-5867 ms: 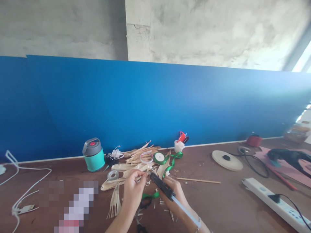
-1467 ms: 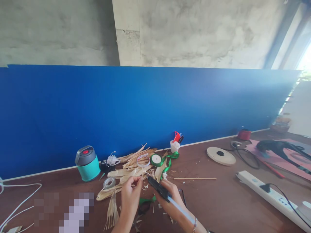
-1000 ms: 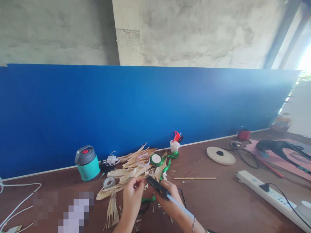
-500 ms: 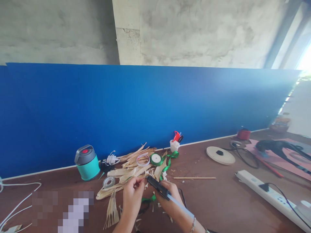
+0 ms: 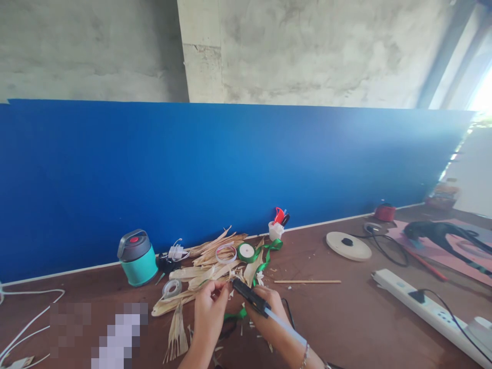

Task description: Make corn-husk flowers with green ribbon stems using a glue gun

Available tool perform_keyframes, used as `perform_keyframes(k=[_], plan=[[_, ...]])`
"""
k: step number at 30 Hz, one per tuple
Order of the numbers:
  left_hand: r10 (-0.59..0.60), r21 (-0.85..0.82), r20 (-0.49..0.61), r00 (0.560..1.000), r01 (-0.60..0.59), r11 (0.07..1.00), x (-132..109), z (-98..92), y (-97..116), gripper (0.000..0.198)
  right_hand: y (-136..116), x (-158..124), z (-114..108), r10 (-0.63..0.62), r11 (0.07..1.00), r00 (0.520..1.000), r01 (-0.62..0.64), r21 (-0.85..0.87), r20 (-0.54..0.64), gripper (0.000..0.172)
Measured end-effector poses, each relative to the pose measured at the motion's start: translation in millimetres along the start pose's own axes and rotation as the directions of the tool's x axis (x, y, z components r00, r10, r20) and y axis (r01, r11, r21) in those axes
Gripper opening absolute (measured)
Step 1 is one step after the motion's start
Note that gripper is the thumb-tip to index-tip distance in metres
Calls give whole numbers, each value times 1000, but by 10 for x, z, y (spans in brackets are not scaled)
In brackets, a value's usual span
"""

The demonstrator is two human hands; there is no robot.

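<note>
My right hand [image 5: 269, 312] grips a black glue gun [image 5: 249, 296] with a clear glue stick sticking out behind it. The gun's nozzle points up-left at a small piece of dried husk [image 5: 230, 278] that my left hand [image 5: 209, 307] pinches between thumb and fingers. Both hands hover low over the brown table [image 5: 346, 328], just in front of a pile of dried corn husks [image 5: 207, 256]. A green ribbon [image 5: 265, 256] runs from its spool [image 5: 246, 251] down under my hands.
A teal flask [image 5: 137, 258], tape rolls [image 5: 172, 288], a white cup of pens [image 5: 275, 229], a wooden stick [image 5: 307, 281], a round white lid [image 5: 348, 246], a power strip [image 5: 430, 312] with cables and white cords [image 5: 31, 307] lie about. A blue board [image 5: 230, 169] backs the table.
Hardly anything differs over the last second: both hands stay together at the husk piece with the glue gun's nozzle against it. Since the earliest frame the camera has turned slightly right.
</note>
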State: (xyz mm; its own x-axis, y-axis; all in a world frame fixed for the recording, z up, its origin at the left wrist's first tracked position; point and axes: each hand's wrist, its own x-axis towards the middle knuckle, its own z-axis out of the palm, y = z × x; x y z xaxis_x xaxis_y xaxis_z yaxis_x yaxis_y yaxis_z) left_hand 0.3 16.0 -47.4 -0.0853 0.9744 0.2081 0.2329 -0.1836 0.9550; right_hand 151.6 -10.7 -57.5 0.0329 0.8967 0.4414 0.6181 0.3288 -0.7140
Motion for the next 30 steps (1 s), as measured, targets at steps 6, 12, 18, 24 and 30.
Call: perform_keyframes(k=[6, 12, 18, 24, 30], plan=[[-16, -5, 8, 1000, 16, 1000, -5, -3, 30, 29, 21, -4, 4, 3, 1000, 1000, -3, -21, 10, 20], [-6, 9, 4, 1000, 6, 1000, -5, -7, 35, 30, 10, 1, -1, -1, 1000, 1000, 1, -23, 16, 20], [-11, 22, 5, 1000, 11, 1000, -15, -9, 37, 30, 17, 5, 2, 13, 999, 1000, -13, -38, 14, 21], [13, 20, -2, 1000, -13, 1000, -10, -12, 90, 30, 39, 0, 6, -24, 998, 1000, 24, -55, -3, 22], [-27, -40, -7, 1000, 27, 999, 0, -6, 51, 31, 20, -13, -9, -8, 998, 1000, 8, -62, 3, 20]])
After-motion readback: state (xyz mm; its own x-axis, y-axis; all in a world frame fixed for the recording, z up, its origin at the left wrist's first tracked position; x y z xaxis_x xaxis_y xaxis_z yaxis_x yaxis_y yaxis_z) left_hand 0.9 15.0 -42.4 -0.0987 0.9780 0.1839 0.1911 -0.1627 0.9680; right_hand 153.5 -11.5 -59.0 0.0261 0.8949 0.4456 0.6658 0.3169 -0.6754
